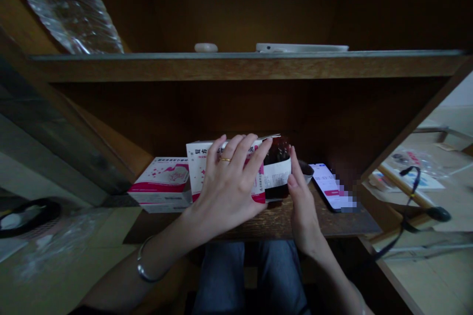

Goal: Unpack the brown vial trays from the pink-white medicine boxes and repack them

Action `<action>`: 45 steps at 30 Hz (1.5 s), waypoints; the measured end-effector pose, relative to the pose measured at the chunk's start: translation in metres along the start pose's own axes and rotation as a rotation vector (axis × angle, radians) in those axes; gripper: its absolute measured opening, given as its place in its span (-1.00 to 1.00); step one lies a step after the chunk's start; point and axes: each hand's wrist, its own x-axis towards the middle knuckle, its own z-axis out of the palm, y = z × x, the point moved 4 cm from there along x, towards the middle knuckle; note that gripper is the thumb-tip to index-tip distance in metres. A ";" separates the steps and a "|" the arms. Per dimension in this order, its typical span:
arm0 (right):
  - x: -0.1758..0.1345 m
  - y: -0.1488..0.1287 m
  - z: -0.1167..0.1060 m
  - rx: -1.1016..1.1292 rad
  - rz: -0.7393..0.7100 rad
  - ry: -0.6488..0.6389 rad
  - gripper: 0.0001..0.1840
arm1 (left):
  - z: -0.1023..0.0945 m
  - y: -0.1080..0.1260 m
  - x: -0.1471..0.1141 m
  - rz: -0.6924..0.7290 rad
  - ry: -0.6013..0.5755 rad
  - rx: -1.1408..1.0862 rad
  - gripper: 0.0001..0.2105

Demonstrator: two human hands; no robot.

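The left hand (225, 187) is lying spread over the front of the carton (207, 167), fingers flat, while the right hand (303, 202) is pressing the dark bottle (277, 170) at the carton's open right end — the bottle looks partly inside. Keeping the carton pinned and the bottle square to the opening would serve best. Left of the carton a pink box (162, 182) is lying; right of it, a phone (328, 184) — all sitting on the shelf (258, 221).

One view only, worn on the head, looking forward and down into a dark wooden shelf unit (244, 66) at close range. The lower shelf (332, 224) sits mid-frame, both forearms reaching up from the bottom edge, knees directly below, floor showing at both sides.
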 end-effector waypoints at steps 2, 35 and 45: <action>0.002 -0.001 0.000 0.013 0.016 -0.033 -0.38 | -0.001 0.000 0.000 -0.004 -0.001 0.008 -0.25; 0.006 -0.012 -0.003 0.027 -0.121 0.022 -0.69 | -0.005 0.012 0.002 0.069 0.072 -0.025 -0.28; 0.003 -0.009 -0.004 -0.138 -0.225 -0.185 -0.46 | -0.006 0.002 0.003 -0.032 0.148 -0.073 -0.19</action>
